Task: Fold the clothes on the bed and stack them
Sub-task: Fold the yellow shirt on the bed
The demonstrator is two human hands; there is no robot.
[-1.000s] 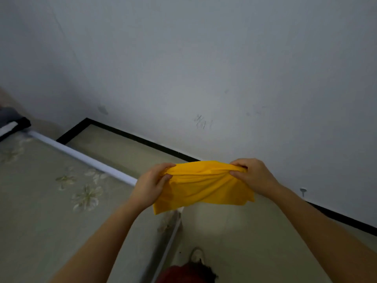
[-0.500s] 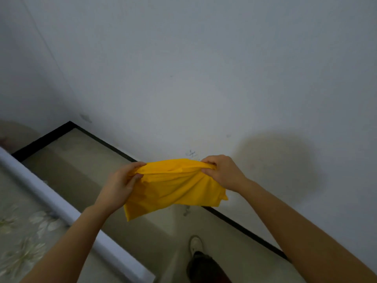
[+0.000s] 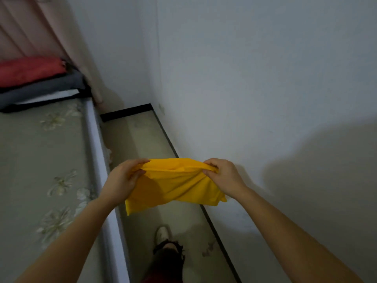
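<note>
Our left hand (image 3: 122, 180) and right hand (image 3: 222, 178) still pinched the yellow cloth (image 3: 177, 186) by its top edge, fingers curled round each end; it hung between them. Unlike half a second before, the folded pile (image 3: 36, 82) on the bed (image 3: 40, 160) showed beyond our left fingers.

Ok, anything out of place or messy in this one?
Nothing stands out. The left hand and right hand grip the yellow cloth over the floor beside the bed; the stack on it looks neat.
</note>
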